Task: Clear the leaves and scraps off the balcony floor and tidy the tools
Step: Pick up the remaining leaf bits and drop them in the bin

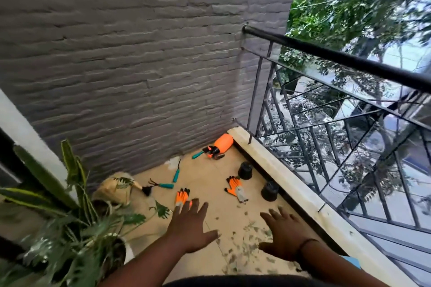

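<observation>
My left hand (190, 226) and my right hand (285, 234) hover palm-down with fingers spread over the tan balcony floor (210, 177), holding nothing. Small green leaf scraps (242, 247) litter the floor between and below them. Just beyond my left fingertips lies an orange glove (182, 196); a second orange and grey glove (235, 187) lies further right. A teal-handled rake (161, 185), another teal-handled tool (176, 173) and a third (197, 154) lie near the wall. An orange spray bottle (221, 144) lies on its side in the far corner.
Two black pots (245, 170) (270, 190) sit upside down by the raised ledge (279, 170). A black railing (349, 100) runs along the right. Potted plants (77, 228) and a tan sack (116, 187) crowd the left. A grey brick wall (140, 65) closes the far side.
</observation>
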A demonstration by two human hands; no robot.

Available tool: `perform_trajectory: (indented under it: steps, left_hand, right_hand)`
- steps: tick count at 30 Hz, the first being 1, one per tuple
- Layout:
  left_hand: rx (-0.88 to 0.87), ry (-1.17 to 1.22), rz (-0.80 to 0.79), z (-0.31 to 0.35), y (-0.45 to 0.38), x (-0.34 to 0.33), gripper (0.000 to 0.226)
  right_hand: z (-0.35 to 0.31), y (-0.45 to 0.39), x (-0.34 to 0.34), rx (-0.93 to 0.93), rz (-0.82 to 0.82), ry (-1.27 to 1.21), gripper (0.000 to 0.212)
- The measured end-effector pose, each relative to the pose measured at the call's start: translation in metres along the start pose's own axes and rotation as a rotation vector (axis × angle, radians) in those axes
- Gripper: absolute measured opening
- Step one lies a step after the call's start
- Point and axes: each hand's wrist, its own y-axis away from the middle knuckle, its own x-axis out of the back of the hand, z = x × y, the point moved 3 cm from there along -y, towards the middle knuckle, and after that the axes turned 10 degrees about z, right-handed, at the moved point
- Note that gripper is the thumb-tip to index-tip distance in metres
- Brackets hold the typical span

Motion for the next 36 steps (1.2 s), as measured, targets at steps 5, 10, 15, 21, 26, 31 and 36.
perform_trajectory:
  steps: [5,10,15,21,26,31,36]
  left_hand:
    - [0.039,0.010,0.010,-0.023,-0.032,0.008,0.096]
    - [0.124,-0.030,-0.010,-0.060,-0.064,0.009,0.112]
    - [0.258,-0.042,-0.025,-0.101,-0.086,0.031,0.119]
    - [0.409,0.014,0.017,-0.113,-0.121,0.057,0.134]
    - [0.401,0.072,-0.071,-0.102,-0.141,0.053,0.145]
    - [0.357,0.043,-0.113,-0.107,-0.176,0.052,0.153]
    - [0.278,-0.042,-0.140,-0.111,-0.236,0.059,0.126]
  right_hand:
    - [-0.019,-0.055,0.004,0.060,0.002,-0.013,0.092]
    - [-0.028,-0.124,0.003,0.149,-0.029,-0.073,0.093]
    - [-0.017,-0.195,0.022,0.195,-0.073,-0.065,0.097]
    - [-0.001,-0.254,0.047,0.296,-0.089,0.001,0.102]
    - [0.016,-0.282,0.051,0.256,-0.078,-0.040,0.091]
    - [0.035,-0.297,0.046,0.180,-0.095,-0.056,0.091]
    - [0.062,-0.303,0.046,0.044,-0.104,-0.064,0.093]
